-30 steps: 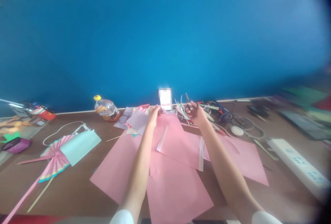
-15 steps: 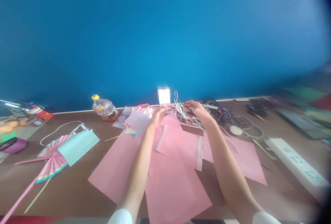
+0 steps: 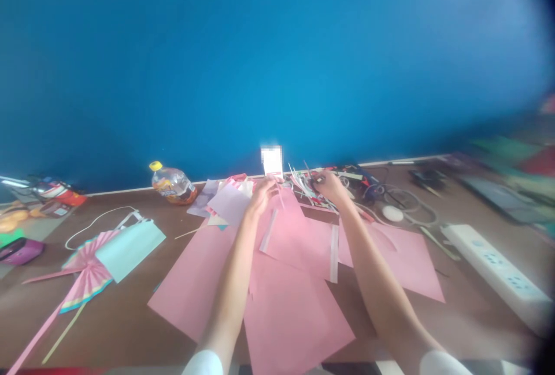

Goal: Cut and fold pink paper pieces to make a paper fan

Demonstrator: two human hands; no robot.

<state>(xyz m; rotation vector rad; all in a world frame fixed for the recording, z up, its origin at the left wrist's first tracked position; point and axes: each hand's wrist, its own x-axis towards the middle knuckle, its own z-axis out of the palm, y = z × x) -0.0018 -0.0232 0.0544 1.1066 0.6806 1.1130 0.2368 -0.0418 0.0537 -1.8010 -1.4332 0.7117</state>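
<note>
Pink strip [image 3: 281, 197], narrow, angling down from the left hand's [image 3: 262, 195] fingertips, pinched there, it seems, above pink sheets [image 3: 299, 317]! Just right of it, the right hand [image 3: 328, 185] curls at the tangled strips [image 3: 305, 188]; whether it grips anything, one cannot tell. A light pinch should avoid creasing; lifting clear of that tangle should prevent snags.

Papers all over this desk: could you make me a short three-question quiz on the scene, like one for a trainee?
1. What colour are the large sheets spread beneath the person's arms?
2. True or false: the power strip lies farther right than the bottle.
3. Fill in: the bottle is nearer to the person's ___ hand.

Key:
1. Pink.
2. True.
3. Left: the left hand is nearer.
</note>
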